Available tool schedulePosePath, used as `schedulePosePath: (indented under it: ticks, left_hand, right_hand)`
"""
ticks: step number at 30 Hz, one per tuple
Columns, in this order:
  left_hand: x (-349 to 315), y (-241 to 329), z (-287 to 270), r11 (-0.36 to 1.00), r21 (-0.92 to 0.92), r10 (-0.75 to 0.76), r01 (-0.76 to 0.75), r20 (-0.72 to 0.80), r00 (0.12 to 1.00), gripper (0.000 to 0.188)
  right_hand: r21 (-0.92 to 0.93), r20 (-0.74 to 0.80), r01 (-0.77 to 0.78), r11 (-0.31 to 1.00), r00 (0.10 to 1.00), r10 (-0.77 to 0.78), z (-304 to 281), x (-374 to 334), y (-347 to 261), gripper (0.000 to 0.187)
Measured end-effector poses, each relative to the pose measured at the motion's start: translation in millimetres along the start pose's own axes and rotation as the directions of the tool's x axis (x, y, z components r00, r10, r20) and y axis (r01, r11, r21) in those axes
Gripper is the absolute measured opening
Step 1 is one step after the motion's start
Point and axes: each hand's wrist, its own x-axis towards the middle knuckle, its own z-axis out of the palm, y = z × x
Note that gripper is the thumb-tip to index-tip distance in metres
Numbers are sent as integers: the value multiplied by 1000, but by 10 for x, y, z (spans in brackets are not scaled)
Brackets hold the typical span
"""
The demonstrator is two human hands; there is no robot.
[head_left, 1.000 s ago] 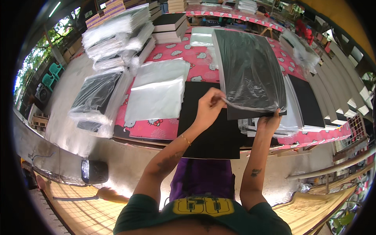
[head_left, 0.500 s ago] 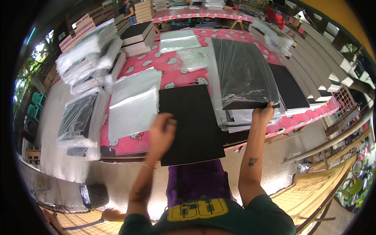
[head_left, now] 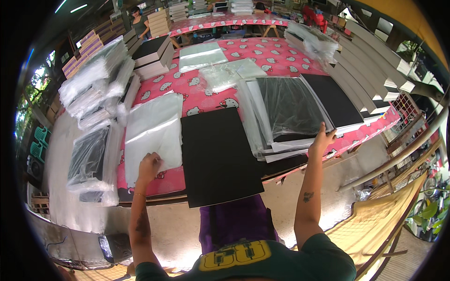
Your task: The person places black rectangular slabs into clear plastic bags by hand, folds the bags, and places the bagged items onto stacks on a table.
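Observation:
My left hand [head_left: 149, 167] is over the lower part of a pile of clear plastic sleeves [head_left: 157, 119], its fingers curled down against the film. Whether they pinch a sleeve is hidden. To its right lies a bare black board [head_left: 222, 157], its near end jutting past the table edge. My right hand [head_left: 322, 139] rests with fingers apart at the near right corner of a black board in a clear plastic sleeve [head_left: 290, 105]. That board lies on a pile of sleeved boards and white sheets. Another black board [head_left: 332, 98] lies just right of it.
The table wears a pink patterned cloth [head_left: 225, 45]. Plastic-wrapped bundles [head_left: 96, 84] rise at the left, thick board stacks [head_left: 365, 70] at the right. More clear film [head_left: 232, 74] lies farther back. A person [head_left: 139, 23] stands beyond, at the far left.
My left hand has gone left, from the bare black board to the clear sleeves. The sleeved board by my right hand, formerly lifted at its near edge, now lies lower on the pile.

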Motion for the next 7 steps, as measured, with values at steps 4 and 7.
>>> schedulePosePath:
  ticks: [4, 7]
  left_hand:
    - [78, -143, -269, 938, -194, -343, 287, -402, 849, 11]
    - [405, 516, -275, 862, -469, -376, 193, -336, 863, 17]
  right_hand:
    - [292, 479, 78, 953, 851, -216, -54, -787, -337, 53]
    - [35, 977, -314, 949, -188, -98, 48, -1454, -256, 58]
